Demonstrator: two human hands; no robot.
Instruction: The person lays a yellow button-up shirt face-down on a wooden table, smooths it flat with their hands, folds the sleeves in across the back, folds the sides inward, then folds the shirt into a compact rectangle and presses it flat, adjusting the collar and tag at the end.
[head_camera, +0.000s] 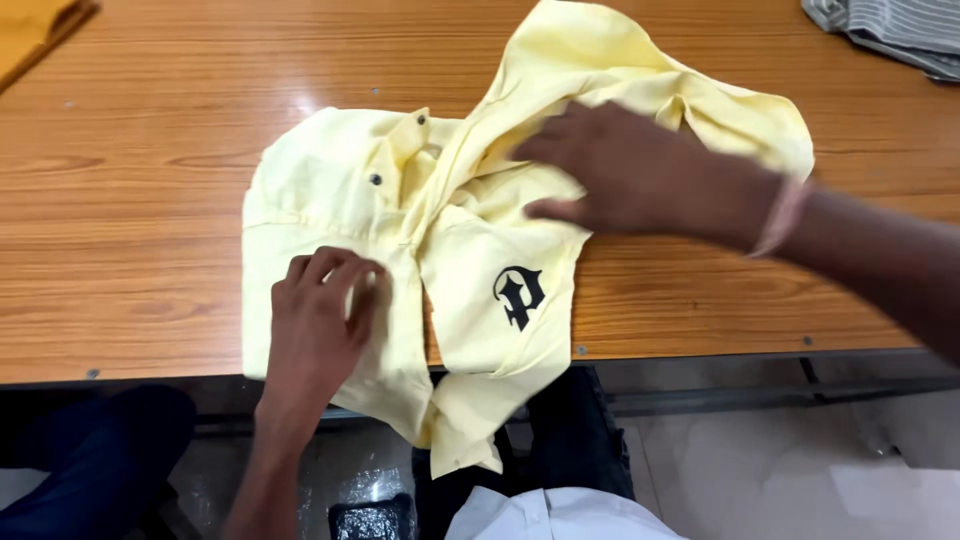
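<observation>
Shirt: we judge the pale yellow shirt (470, 250) light, soft; hem overhangs tabletop (150, 200) near edge.
Hands: our left hand (320, 320) curled, pressing; right hand (630, 170) spread flat.

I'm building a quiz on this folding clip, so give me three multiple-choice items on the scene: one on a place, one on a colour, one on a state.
1. Where does the left hand rest?
A. on the shirt
B. on bare table
C. on the striped cloth

2. What colour is the shirt?
A. white
B. pale yellow
C. blue

3. How does the shirt lie?
A. neatly folded in a square
B. rumpled, its lower end hanging over the table's edge
C. hung on a hanger

Answers:
1 A, its fingers press the shirt's left panel.
2 B, the cloth is pale yellow with a black emblem.
3 B, it is creased under the right hand and drops past the front edge.
</observation>
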